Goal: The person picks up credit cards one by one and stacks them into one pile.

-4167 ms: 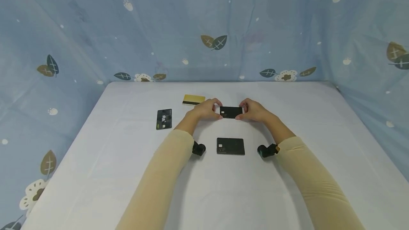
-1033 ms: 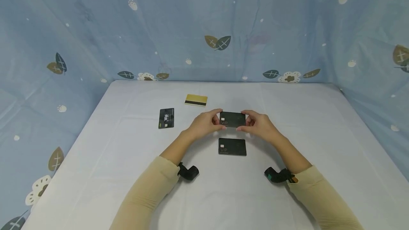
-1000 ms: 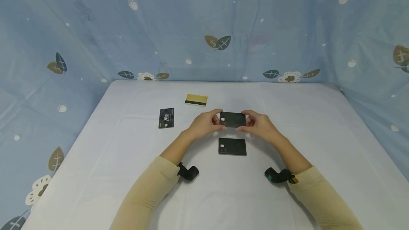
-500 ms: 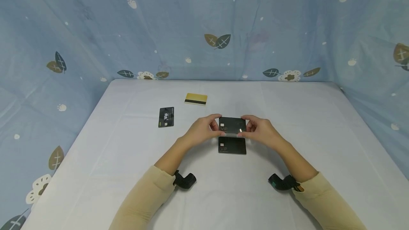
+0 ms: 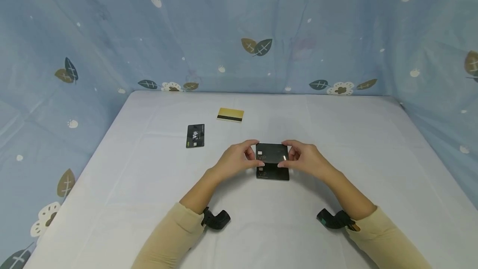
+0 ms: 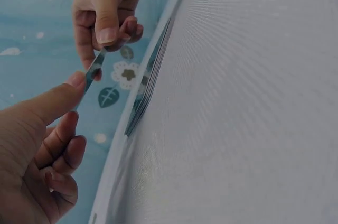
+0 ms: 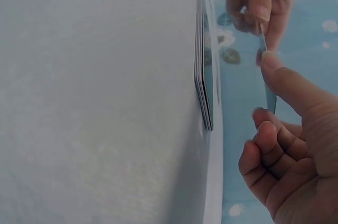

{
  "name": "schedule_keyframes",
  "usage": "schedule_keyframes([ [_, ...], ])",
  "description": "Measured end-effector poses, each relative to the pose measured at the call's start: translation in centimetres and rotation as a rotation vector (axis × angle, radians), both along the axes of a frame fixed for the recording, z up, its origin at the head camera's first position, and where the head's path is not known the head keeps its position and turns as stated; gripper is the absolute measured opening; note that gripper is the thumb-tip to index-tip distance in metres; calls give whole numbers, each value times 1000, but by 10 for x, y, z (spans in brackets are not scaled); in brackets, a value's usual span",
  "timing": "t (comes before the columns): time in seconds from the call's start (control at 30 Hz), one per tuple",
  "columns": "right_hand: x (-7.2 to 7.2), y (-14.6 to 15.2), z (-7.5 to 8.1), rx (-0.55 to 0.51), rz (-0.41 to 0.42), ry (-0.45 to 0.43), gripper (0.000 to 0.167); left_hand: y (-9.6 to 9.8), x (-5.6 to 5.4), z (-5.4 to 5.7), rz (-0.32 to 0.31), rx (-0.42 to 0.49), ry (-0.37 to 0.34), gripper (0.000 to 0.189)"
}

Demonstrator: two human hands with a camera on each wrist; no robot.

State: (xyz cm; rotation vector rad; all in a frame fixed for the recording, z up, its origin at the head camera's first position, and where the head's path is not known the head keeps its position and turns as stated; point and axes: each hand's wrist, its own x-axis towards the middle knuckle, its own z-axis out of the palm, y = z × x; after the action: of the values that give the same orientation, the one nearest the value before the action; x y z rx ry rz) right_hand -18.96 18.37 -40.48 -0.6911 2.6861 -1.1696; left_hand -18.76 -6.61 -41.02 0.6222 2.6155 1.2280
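Note:
Between both hands is a black VIP card [image 5: 272, 152], pinched at its two short ends. My left hand [image 5: 237, 157] holds the left end between thumb and fingers; my right hand [image 5: 303, 159] holds the right end the same way. In both wrist views the held card hangs apart from the table. Just below it lies a stack of black cards [image 5: 274, 174], a VIP card on top, its upper part hidden behind the held card in the head view. Several layers show along the edge of the card stack [image 7: 202, 86] in the right wrist view.
Left of the hands lies another black Vip card [image 5: 195, 136], turned lengthwise. A yellow card [image 5: 230, 114] with a dark stripe lies farther back. The white-covered table [image 5: 149, 169] meets a blue patterned curtain [image 5: 209, 32] at its back edge.
Both hands have brought the held card from farther back on the table towards the person. It now overlaps the card stack in the head view. The Vip card and yellow card lie still.

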Motion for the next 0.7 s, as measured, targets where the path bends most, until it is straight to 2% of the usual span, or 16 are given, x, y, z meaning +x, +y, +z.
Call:
schedule_keyframes([
  [0.33, 10, 0, -5, 13, 5, -4, 67, 0, 7, -6, -24, -45, 11, 69],
  [0.53, 16, 2, -13, -7, -2, -37, 67, 0, 7, -12, -46, -96, 43, 66],
  [0.7, 16, 2, -19, -4, 1, -27, 65, 0, 7, -12, -58, -139, 54, 65],
])
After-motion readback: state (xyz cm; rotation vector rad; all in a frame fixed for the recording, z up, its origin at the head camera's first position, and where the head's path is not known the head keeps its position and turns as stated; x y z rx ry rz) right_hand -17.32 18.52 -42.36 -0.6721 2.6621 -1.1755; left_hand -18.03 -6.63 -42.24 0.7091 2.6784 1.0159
